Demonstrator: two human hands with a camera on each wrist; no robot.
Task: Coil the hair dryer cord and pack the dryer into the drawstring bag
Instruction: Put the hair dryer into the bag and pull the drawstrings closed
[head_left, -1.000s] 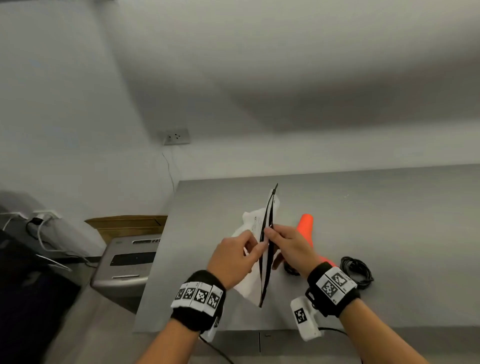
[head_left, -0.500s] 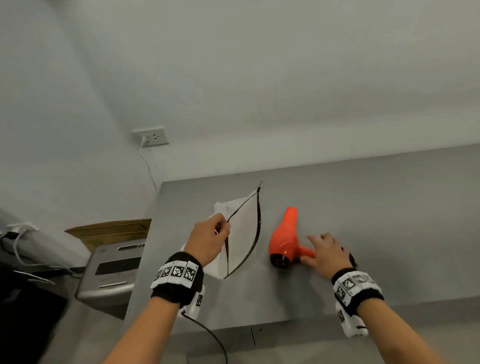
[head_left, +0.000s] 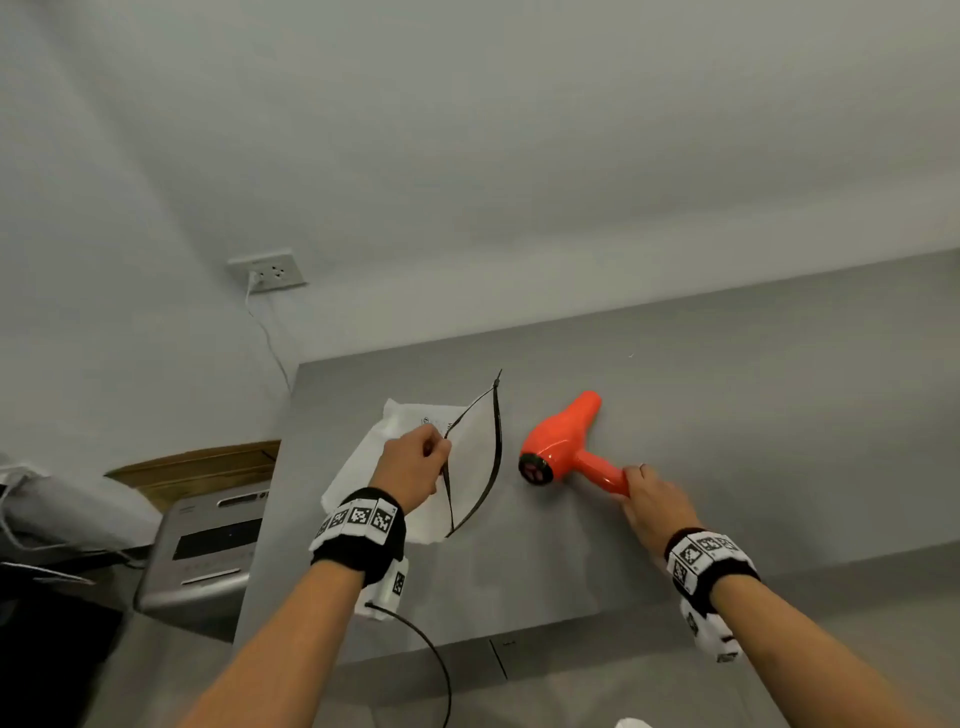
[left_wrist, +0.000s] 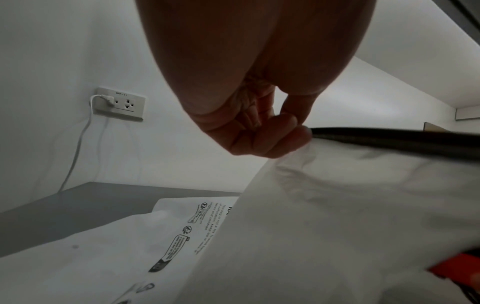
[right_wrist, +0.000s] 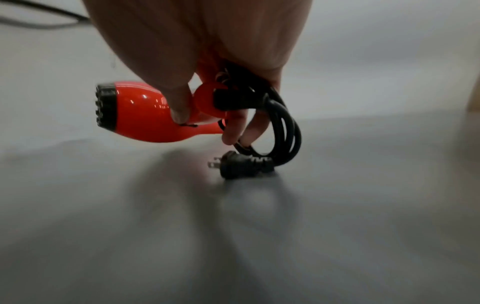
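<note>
A white drawstring bag (head_left: 384, 441) with a black cord rim lies on the grey table (head_left: 779, 415), its mouth held apart. My left hand (head_left: 415, 462) pinches the near side of the bag's rim (left_wrist: 389, 137) and lifts it. The orange hair dryer (head_left: 561, 447) sits right of the bag, nozzle pointing away. My right hand (head_left: 649, 493) grips its handle (right_wrist: 207, 102) together with the coiled black cord (right_wrist: 280, 123). The plug (right_wrist: 241, 164) hangs from the coil and touches the table.
A wall socket (head_left: 270, 270) with a white cable plugged in sits on the wall behind the table's left corner. A grey machine (head_left: 208, 545) and a cardboard box (head_left: 197, 462) stand left of the table. The table's front edge (head_left: 519, 639) runs near my wrists.
My right hand let go of the bag's rim, moved right and took hold of the dryer's handle and the coiled cord. My left hand kept the rim, and the bag's mouth widened.
</note>
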